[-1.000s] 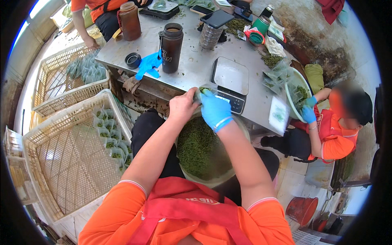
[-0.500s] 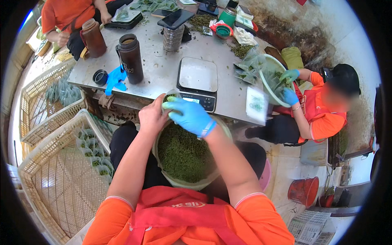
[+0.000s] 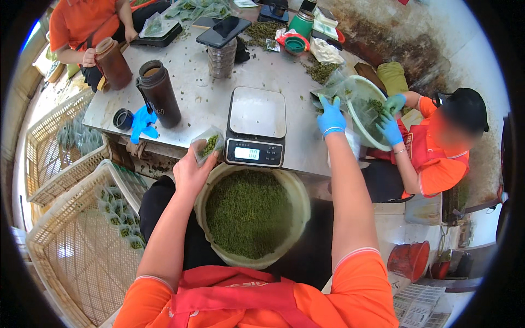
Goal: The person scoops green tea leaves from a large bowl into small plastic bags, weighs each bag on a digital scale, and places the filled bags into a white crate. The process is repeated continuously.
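My bare left hand grips a small clear plastic bag with green granules in it, just left of the scale's display. A black digital scale with a bare white pan lies at the table's near edge. Stretched out to the right, my right hand, in a blue glove with greenish fingertips, has its fingers at the clear plastic bags by the co-worker's basin; the fingertips look closed on one. Between my legs stands a pale round tub filled with green granules.
At right a co-worker's gloved hands work in a pale green basin. Two bottles, a blue glove and a phone on a jar occupy the table. Plastic crates with filled bags stand left; another person sits far left.
My right hand has left the small bag and swung right and away to the plastic bags near the basin. My left hand keeps the bag, now lower and further left.
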The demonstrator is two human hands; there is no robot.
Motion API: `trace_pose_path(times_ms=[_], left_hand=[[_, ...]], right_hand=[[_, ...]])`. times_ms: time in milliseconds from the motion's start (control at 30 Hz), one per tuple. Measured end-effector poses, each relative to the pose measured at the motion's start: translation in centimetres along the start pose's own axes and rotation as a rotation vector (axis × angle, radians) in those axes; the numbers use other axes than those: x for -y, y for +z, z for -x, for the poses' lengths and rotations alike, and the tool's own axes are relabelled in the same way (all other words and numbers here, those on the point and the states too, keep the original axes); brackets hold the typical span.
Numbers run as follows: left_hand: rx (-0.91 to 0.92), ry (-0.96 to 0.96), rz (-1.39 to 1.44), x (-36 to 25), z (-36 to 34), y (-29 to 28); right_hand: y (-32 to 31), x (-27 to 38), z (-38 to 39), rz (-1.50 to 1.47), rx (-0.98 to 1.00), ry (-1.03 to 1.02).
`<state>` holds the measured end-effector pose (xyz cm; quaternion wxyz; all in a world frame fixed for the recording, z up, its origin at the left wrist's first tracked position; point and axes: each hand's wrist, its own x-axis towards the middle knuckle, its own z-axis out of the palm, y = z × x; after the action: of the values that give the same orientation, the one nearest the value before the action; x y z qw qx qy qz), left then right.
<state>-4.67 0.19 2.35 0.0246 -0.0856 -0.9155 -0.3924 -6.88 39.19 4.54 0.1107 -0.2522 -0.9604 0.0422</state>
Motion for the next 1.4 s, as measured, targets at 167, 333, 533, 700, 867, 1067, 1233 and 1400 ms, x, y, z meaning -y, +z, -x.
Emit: trace_pose_path(times_ms=[167,333,533,700,867,1067,1233,1400], left_hand=[[0.009,0.038,0.02,0.0,-0.1,0.3],[0.01,0.04,0.012,0.2,-0.1,0.4],[0.023,0.074,-0.024,-0.6,0.4,-0.1],[0.022,0.087,-0.029,-0.4,0.4,-0.2],[-0.004,0.103,-0.015,-0.1,0.5,-0.1],[-0.004,0.087,-0.085,-0.9,0.6,-0.5],[0.015,0.091,-0.077,-0.7,0.3,-0.9],[0.009,0.088,-0.063,-0.5,0.4,-1.0]], right_hand=[[2.3,-3.0,-3.4,0.076,-0.037,-0.008],[1.5,-2.2,-0.2,0.008,-0.279,-0.307],[0.1,-0.3,10.8,-0.051,-0.217,-0.496],[-4.7,-0.1,14.2,-0.334,0.066,-0.367],[-7.0,0.3,8.5,-0.86,-0.039,-0.032],[-2.5,0.9,-3.6,-0.241,0.317,-0.39],[0.3,0.6,-6.6,0.278,0.329,-0.355],[-3.0,5.1,0.7,-0.847,-0.28,-0.166]])
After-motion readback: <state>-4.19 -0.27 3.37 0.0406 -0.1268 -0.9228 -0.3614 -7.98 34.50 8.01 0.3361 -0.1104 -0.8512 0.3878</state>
